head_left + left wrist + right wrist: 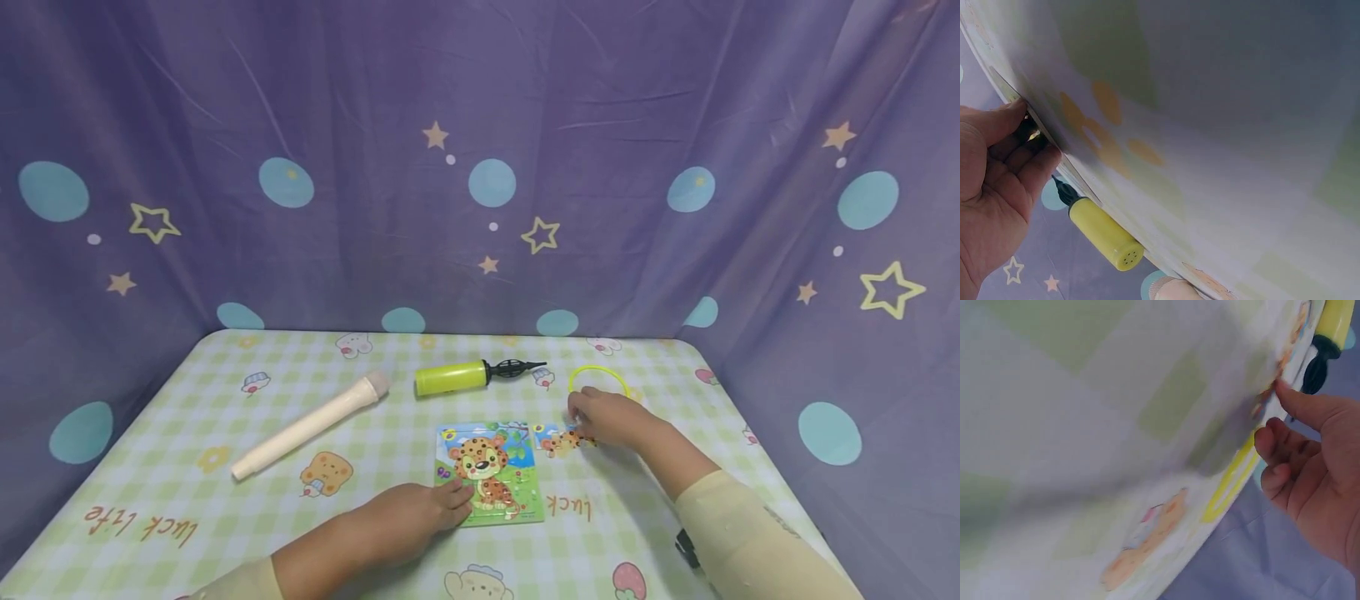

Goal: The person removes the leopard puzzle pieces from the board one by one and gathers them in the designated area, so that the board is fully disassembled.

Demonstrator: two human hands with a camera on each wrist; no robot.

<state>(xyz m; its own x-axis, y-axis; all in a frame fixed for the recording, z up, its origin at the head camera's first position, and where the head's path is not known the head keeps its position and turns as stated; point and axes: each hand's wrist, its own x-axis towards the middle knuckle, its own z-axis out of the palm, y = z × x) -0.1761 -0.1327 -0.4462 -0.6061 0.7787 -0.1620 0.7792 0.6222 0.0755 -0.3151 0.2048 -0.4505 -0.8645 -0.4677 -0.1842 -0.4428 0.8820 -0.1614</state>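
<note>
A square leopard picture puzzle point(495, 467) lies flat in the middle of the table. My left hand point(420, 517) rests at its lower left, fingertips on the picture; the left wrist view shows thumb and fingers against its thin edge. Just right of the puzzle lie small leopard puzzle pieces point(551, 442), partly covered by my right hand point(611, 417). In the right wrist view the right thumb point(1297, 403) touches a piece, while the other fingers bend loosely, apart from the thumb. A yellow ring point(597, 367) lies flat just beyond the right hand.
A yellow-green hand pump point(452, 378) with a black nozzle lies behind the puzzle. To the left, a cream microphone-shaped stick point(311, 427) lies diagonally. A dark object point(686, 550) shows partly beneath the right sleeve. Purple curtain point(480, 100) hangs behind the checked tablecloth point(262, 533).
</note>
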